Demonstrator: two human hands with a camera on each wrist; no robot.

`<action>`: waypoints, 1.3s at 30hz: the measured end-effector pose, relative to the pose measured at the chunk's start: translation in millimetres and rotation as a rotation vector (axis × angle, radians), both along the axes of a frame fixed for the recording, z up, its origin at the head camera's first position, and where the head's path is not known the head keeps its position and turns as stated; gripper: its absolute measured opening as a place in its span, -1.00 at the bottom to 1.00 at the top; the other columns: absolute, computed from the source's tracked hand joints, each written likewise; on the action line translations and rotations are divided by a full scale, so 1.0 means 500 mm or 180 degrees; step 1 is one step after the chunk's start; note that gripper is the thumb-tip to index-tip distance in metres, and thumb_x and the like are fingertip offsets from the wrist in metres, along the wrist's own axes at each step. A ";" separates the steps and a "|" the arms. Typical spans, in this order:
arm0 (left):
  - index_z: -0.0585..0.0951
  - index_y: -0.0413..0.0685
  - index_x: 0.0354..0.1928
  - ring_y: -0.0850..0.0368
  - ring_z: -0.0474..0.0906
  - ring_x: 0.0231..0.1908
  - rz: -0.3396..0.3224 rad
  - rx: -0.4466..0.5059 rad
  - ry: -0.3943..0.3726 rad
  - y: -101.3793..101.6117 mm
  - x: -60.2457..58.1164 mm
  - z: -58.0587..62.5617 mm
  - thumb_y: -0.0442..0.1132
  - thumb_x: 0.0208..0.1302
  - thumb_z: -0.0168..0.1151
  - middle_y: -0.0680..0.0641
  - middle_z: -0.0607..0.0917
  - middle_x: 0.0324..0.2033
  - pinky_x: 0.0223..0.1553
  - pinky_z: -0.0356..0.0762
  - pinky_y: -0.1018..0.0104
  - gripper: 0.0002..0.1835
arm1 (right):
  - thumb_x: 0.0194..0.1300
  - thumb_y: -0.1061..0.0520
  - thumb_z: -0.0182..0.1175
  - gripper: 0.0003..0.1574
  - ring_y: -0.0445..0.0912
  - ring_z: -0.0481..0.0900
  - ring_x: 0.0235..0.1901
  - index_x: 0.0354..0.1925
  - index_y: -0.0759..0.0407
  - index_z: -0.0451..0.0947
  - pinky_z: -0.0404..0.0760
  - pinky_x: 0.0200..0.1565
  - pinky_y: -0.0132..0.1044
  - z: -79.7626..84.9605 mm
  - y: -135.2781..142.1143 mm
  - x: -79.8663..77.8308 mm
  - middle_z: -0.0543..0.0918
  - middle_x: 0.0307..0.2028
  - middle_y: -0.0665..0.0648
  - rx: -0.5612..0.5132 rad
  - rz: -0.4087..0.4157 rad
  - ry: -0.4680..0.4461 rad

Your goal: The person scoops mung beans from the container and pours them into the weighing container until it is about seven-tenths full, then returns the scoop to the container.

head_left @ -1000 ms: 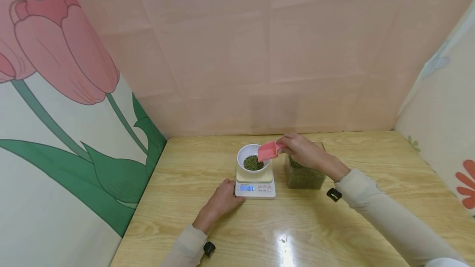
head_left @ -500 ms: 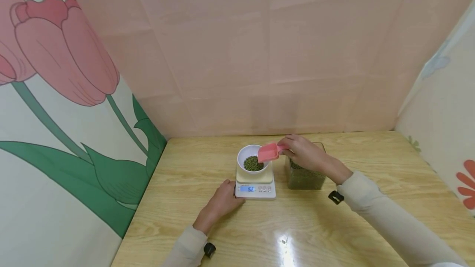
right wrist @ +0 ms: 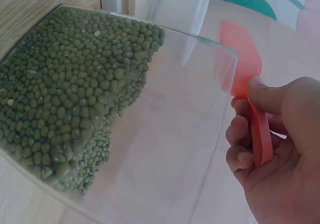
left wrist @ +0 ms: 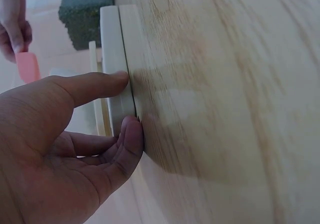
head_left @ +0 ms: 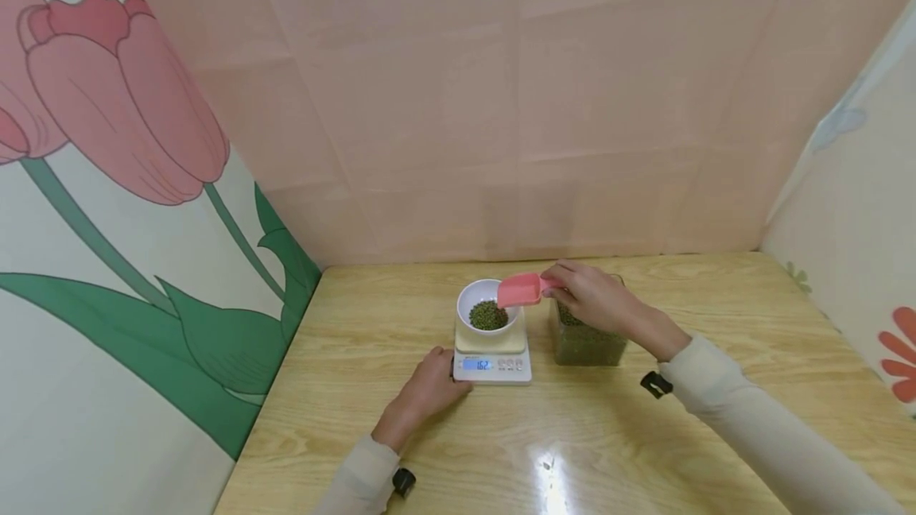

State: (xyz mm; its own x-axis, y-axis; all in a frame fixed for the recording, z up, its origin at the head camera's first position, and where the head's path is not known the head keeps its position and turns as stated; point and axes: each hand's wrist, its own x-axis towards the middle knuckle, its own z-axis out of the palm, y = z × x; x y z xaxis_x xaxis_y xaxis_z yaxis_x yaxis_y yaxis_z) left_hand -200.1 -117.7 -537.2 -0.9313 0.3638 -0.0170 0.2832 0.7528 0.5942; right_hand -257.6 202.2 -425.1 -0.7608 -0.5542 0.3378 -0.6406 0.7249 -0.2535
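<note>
My right hand grips the handle of a pink scoop, its fingers curled round it in the right wrist view. The scoop's blade hangs over the right rim of a white bowl; whether beans lie in it is hard to tell. Green mung beans cover the bowl's bottom. The bowl stands on a kitchen scale, whose lit display seems to read 162. My left hand holds the scale's left front corner, with thumb on one face and bent fingers on another.
Right of the scale stands a clear square container of mung beans, partly under my right forearm. The wooden table meets a pink-covered back wall. A tulip-painted wall bounds the left side.
My right hand and the scoop have shifted slightly right, and the scoop's blade lies flatter. The display has gone from about 161 to 162. My left hand has stayed put.
</note>
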 end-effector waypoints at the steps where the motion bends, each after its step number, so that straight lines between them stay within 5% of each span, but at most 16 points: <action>1: 0.68 -0.18 0.21 0.14 0.47 -0.18 -0.0005 -0.0006 0.0022 0.000 0.000 0.001 -0.19 0.26 0.53 -0.07 0.68 -0.17 -0.12 0.60 0.18 -0.50 | 0.46 0.19 0.36 -0.69 0.01 0.75 -0.16 0.09 0.32 0.69 0.76 -0.13 -0.07 0.002 0.001 0.002 0.77 -0.07 0.20 -0.0010 -0.0012 0.0000; 24: 0.68 -0.16 0.22 0.15 0.46 -0.18 -0.0014 -0.0046 0.0009 -0.001 -0.003 0.001 -0.18 0.29 0.51 -0.05 0.67 -0.17 -0.11 0.60 0.20 -0.52 | 0.53 0.11 0.30 -0.70 -0.07 0.64 -0.30 0.09 0.28 0.64 0.70 -0.22 -0.07 0.034 0.047 0.024 0.71 -0.16 0.15 0.0106 -0.0180 0.0075; 32: 0.67 -0.14 0.25 0.13 0.49 -0.14 -0.0018 -0.0053 0.0007 0.000 -0.002 0.001 -0.18 0.28 0.51 -0.07 0.71 -0.12 -0.07 0.63 0.16 -0.49 | 0.53 0.14 0.28 -0.65 0.06 0.76 -0.19 0.15 0.31 0.61 0.78 -0.13 0.04 0.043 0.075 0.031 0.77 -0.07 0.25 0.0086 -0.0212 0.0000; 39: 0.67 -0.14 0.25 0.12 0.50 -0.13 -0.0014 -0.0053 0.0008 0.000 -0.001 0.002 -0.17 0.28 0.51 -0.07 0.71 -0.12 -0.05 0.63 0.14 -0.48 | 0.52 0.14 0.30 -0.71 -0.02 0.74 -0.23 0.11 0.26 0.63 0.77 -0.16 0.00 0.049 0.101 0.038 0.77 -0.11 0.17 0.0077 -0.0216 0.0010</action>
State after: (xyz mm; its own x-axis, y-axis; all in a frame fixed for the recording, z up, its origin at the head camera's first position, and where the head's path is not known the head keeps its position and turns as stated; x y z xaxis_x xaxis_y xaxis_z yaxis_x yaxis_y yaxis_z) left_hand -200.7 -117.6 -536.4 -0.9297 0.3677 -0.0207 0.2881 0.7613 0.5809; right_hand -238.6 252.7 -400.5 -0.7959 -0.5094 0.3273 -0.5904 0.7726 -0.2334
